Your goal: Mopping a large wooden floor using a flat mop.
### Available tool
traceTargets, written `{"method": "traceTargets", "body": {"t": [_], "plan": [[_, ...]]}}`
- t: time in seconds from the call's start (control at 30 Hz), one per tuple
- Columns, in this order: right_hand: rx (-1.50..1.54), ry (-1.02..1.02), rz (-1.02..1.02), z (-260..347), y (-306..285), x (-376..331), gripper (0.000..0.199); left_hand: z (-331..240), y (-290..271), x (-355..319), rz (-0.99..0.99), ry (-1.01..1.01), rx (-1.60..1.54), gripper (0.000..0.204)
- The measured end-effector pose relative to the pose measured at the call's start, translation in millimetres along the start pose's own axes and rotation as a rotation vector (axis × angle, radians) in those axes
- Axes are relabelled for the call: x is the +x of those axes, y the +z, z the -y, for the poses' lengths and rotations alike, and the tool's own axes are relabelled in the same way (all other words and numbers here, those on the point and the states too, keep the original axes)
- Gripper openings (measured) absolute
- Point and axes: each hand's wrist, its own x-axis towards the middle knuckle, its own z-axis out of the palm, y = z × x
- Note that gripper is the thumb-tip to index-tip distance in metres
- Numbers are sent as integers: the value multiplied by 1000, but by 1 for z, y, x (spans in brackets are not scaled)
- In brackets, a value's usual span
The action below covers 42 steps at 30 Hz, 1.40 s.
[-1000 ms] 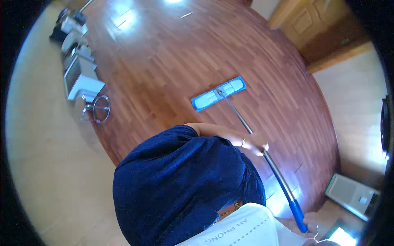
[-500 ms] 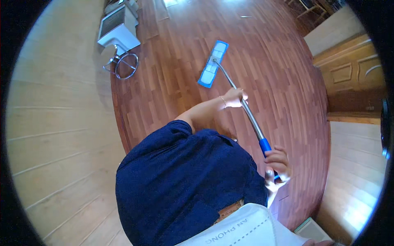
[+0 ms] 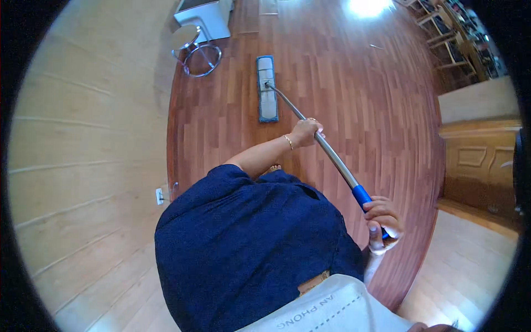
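A flat mop lies across my front, its long pole slanting from upper left to lower right. Its rectangular head [image 3: 267, 105], edged in blue with pale panels on top, rests flat on the wooden floor. My left hand [image 3: 304, 133], with a gold bracelet at the wrist, is closed around the metal pole [image 3: 337, 161] partway down. Lower and to the right, my right hand [image 3: 383, 217] wraps round the blue grip [image 3: 361, 195] at the pole's end. My left forearm reaches out from a dark blue garment [image 3: 249, 238].
At the upper left, a round stool [image 3: 203, 61] with metal rings stands beside a white cabinet-like unit [image 3: 213, 22]. A pale wall runs along the left, with a socket [image 3: 159, 196]. To the right are a wooden door [image 3: 478, 160] and, farther off, wooden racks or chairs [image 3: 451, 50].
The mop head has shifted left in view and turned to point nearly straight ahead. The surroundings have swung as my view turned. Both hands keep their hold on the mop.
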Motion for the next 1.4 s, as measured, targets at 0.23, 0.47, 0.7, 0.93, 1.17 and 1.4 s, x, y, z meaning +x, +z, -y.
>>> {"method": "traceTargets", "body": {"t": [0.23, 0.47, 0.7, 0.93, 1.17, 1.4], "plan": [[96, -99, 101, 9, -2, 27, 31, -19, -47, -45, 116, -166, 116, 25], [251, -167, 426, -15, 6, 52, 24, 0, -62, -90, -71, -290, 166, 34], [291, -243, 680, -34, 20, 80, 20, 7, -82, -107, -258, -465, 236, 33], [416, -295, 800, -24, 18, 96, 18, -28, -67, -154, -416, -635, 186, 32], [663, -426, 987, -23, 21, 122, 18, -101, -45, -193, -693, -772, 213, 32], [996, -370, 1058, -25, 44, 127, 19, -151, -27, -224, -842, -940, 213, 37]]}}
